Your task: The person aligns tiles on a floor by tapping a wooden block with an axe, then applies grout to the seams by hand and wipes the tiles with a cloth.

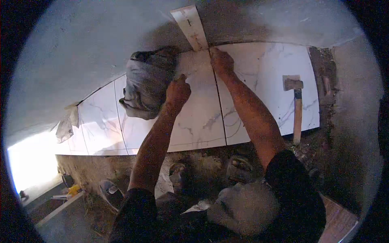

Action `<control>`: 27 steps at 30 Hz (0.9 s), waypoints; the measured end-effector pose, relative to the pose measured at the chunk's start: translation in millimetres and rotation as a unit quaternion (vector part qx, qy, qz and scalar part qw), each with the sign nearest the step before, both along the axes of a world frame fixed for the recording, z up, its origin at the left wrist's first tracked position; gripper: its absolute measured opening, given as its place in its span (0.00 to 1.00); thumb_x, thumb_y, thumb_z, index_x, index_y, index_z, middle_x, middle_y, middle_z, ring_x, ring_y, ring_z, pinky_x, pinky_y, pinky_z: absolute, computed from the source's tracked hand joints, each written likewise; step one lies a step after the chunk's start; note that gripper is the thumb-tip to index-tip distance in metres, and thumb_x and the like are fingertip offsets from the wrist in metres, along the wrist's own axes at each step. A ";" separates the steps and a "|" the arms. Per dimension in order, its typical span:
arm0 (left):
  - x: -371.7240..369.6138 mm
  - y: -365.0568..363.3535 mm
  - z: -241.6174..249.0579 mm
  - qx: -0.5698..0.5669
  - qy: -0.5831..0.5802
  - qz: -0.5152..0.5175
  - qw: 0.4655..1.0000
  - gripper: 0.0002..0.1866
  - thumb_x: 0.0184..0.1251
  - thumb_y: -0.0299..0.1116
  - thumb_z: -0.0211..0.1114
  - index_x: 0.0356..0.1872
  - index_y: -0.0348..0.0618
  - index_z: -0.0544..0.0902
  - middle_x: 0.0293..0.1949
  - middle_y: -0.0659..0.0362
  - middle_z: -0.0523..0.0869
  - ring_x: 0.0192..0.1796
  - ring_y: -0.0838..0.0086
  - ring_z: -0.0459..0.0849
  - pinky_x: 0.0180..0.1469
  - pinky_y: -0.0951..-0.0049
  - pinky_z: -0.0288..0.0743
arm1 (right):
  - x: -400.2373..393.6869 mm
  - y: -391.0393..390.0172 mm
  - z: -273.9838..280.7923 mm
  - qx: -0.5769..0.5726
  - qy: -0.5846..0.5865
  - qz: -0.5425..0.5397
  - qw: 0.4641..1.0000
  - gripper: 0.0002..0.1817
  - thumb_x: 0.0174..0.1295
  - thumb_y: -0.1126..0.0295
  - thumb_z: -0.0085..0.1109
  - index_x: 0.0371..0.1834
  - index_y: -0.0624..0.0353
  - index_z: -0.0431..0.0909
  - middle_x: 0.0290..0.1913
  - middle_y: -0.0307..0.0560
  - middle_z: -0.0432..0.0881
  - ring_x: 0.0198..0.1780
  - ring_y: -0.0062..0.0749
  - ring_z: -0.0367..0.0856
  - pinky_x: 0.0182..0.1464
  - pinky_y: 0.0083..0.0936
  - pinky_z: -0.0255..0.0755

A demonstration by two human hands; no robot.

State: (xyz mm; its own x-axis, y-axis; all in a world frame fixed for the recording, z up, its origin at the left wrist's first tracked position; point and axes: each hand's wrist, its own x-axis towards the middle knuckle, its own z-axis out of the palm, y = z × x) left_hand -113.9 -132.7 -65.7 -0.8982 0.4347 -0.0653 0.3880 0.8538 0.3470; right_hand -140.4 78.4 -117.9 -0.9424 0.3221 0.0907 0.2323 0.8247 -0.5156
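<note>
White marble-patterned tiles (263, 60) lie in a row along the wall. My right hand (222, 62) is closed, with its fingertips at the wall end of the dark seam (219, 93) between two tiles. Whatever its fingers may hold is too small to make out. Over the tile left of that seam, my left hand (178, 92) is curled closed, its contents hidden. A crumpled grey cloth (148, 87) lies just left of it. Close to my right fingertips, a pale narrow strip (190, 28) with dark marks leans on the wall.
A hatchet-like hammer (297, 105) with a wooden handle lies on the right-hand tile. At the far left, a thin crumpled piece (68, 125) hangs over the tiles. Rough, dirty ground (89, 170) runs along their near edge, where my feet are. A bare wall (356, 101) stands at right.
</note>
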 end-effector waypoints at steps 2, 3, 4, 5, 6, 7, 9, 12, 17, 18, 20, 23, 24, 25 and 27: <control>-2.7 -3.7 -5.1 -0.011 0.004 0.008 1.000 0.18 0.56 0.31 0.53 0.49 0.40 0.73 0.32 0.38 0.81 0.37 0.45 0.81 0.39 0.49 0.75 | 11.3 0.9 -5.4 0.018 0.044 0.019 0.999 0.14 0.61 0.61 0.47 0.42 0.57 0.74 0.35 0.58 0.81 0.40 0.53 0.79 0.40 0.46 0.72; -5.0 -5.3 -6.7 0.013 -0.029 0.009 0.999 0.17 0.55 0.31 0.53 0.48 0.40 0.73 0.33 0.38 0.81 0.37 0.45 0.81 0.39 0.50 0.75 | 14.6 1.5 -3.7 0.006 0.031 0.034 0.999 0.14 0.61 0.61 0.47 0.42 0.57 0.74 0.34 0.58 0.80 0.40 0.53 0.79 0.40 0.46 0.72; -5.7 -5.2 -8.7 0.036 -0.063 0.009 0.997 0.17 0.55 0.31 0.53 0.48 0.40 0.74 0.33 0.38 0.81 0.37 0.46 0.81 0.39 0.51 0.76 | 18.7 2.5 -1.8 -0.007 0.019 0.049 0.999 0.13 0.61 0.61 0.48 0.42 0.56 0.75 0.34 0.59 0.80 0.40 0.54 0.79 0.41 0.45 0.72; -5.0 -5.4 -11.2 0.038 -0.060 0.006 0.997 0.17 0.55 0.31 0.53 0.48 0.40 0.74 0.33 0.38 0.81 0.37 0.46 0.81 0.39 0.51 0.76 | 22.7 3.4 0.0 -0.005 0.021 0.046 0.999 0.13 0.61 0.61 0.48 0.42 0.56 0.75 0.34 0.59 0.80 0.40 0.54 0.79 0.41 0.45 0.72; 1.2 -2.1 3.2 0.018 -0.021 0.006 1.000 0.17 0.55 0.31 0.53 0.48 0.40 0.74 0.34 0.37 0.81 0.37 0.46 0.81 0.39 0.50 0.76 | 27.1 3.3 1.0 0.000 0.057 0.024 0.998 0.11 0.59 0.64 0.47 0.37 0.58 0.74 0.31 0.58 0.80 0.36 0.52 0.79 0.37 0.46 0.73; 3.9 1.2 12.6 -0.002 0.019 0.005 1.000 0.18 0.55 0.31 0.53 0.48 0.39 0.74 0.34 0.37 0.81 0.38 0.46 0.81 0.40 0.50 0.76 | 29.1 4.6 2.4 0.006 0.093 0.001 0.996 0.09 0.57 0.67 0.46 0.33 0.60 0.74 0.28 0.57 0.79 0.32 0.51 0.79 0.33 0.46 0.73; -4.6 -0.2 10.1 -0.057 0.010 0.015 0.998 0.18 0.55 0.31 0.53 0.48 0.40 0.75 0.34 0.38 0.81 0.38 0.45 0.81 0.41 0.50 0.76 | 33.2 9.6 2.2 -0.004 0.084 -0.013 0.996 0.09 0.57 0.67 0.47 0.33 0.60 0.73 0.28 0.57 0.79 0.32 0.51 0.79 0.33 0.46 0.73; -16.9 -9.1 -2.2 -0.132 0.019 -0.003 0.991 0.17 0.55 0.32 0.53 0.47 0.40 0.75 0.34 0.39 0.81 0.39 0.45 0.81 0.42 0.50 0.75 | 41.0 21.6 1.2 -0.026 0.057 -0.029 0.998 0.10 0.58 0.64 0.48 0.36 0.59 0.74 0.30 0.58 0.80 0.34 0.54 0.79 0.37 0.47 0.72; -21.6 -18.2 -22.6 -0.103 0.056 -0.050 0.992 0.17 0.56 0.34 0.53 0.46 0.39 0.76 0.35 0.39 0.81 0.42 0.44 0.80 0.43 0.49 0.75 | 58.0 23.4 -24.3 -0.029 0.110 -0.016 0.993 0.12 0.61 0.61 0.48 0.35 0.58 0.74 0.30 0.58 0.80 0.33 0.56 0.79 0.38 0.47 0.72; -24.2 -18.2 -24.5 -0.124 0.041 -0.029 0.991 0.18 0.56 0.34 0.53 0.47 0.38 0.75 0.35 0.40 0.81 0.42 0.46 0.81 0.42 0.50 0.76 | 70.5 17.5 -26.3 -0.027 0.124 -0.007 0.992 0.11 0.62 0.62 0.48 0.34 0.59 0.74 0.30 0.58 0.80 0.33 0.56 0.79 0.37 0.47 0.72; -33.3 -25.5 -49.8 -0.142 0.024 -0.009 0.990 0.19 0.56 0.34 0.53 0.48 0.38 0.75 0.36 0.41 0.81 0.42 0.49 0.81 0.41 0.52 0.77 | 99.7 8.4 -20.4 -0.022 0.135 0.002 0.991 0.11 0.62 0.63 0.48 0.32 0.59 0.73 0.29 0.57 0.80 0.32 0.56 0.79 0.36 0.46 0.72; -38.8 -37.6 -78.9 -0.336 0.414 -0.200 0.822 0.21 0.56 0.34 0.55 0.50 0.34 0.74 0.35 0.42 0.81 0.40 0.54 0.83 0.38 0.56 0.78 | 146.0 -3.4 0.2 -0.097 0.043 0.038 0.994 0.09 0.62 0.65 0.49 0.33 0.60 0.71 0.30 0.59 0.79 0.31 0.55 0.79 0.33 0.44 0.71; -21.2 -20.5 -26.1 -0.242 0.270 -0.164 0.917 0.21 0.56 0.33 0.55 0.50 0.33 0.74 0.33 0.44 0.82 0.37 0.58 0.83 0.35 0.59 0.78 | 165.2 -4.5 0.6 -0.105 0.029 0.060 0.992 0.10 0.63 0.64 0.48 0.34 0.60 0.71 0.30 0.60 0.78 0.31 0.55 0.79 0.33 0.44 0.71; -9.9 -11.4 3.0 -0.137 0.114 -0.121 0.976 0.21 0.56 0.32 0.55 0.51 0.31 0.74 0.31 0.46 0.82 0.33 0.62 0.83 0.31 0.61 0.78 | 183.7 -8.8 -4.6 -0.131 0.049 0.064 0.988 0.12 0.64 0.62 0.47 0.34 0.61 0.71 0.29 0.60 0.78 0.30 0.54 0.79 0.32 0.44 0.70; -23.4 -13.4 -20.6 -0.165 0.133 -0.178 0.961 0.21 0.56 0.32 0.55 0.51 0.31 0.73 0.30 0.48 0.82 0.31 0.63 0.82 0.29 0.62 0.77 | 219.3 -17.4 -7.1 -0.151 0.066 0.066 0.984 0.14 0.65 0.60 0.46 0.35 0.61 0.71 0.28 0.60 0.77 0.29 0.54 0.79 0.32 0.44 0.70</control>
State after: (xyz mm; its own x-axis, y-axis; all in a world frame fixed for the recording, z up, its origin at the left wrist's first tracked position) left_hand -137.3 -146.2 -86.2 -0.7008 0.7122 -0.0406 0.7130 0.6975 -0.0723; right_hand 78.8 61.0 -124.9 -0.9643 0.2285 0.1341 0.0478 0.6479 -0.7602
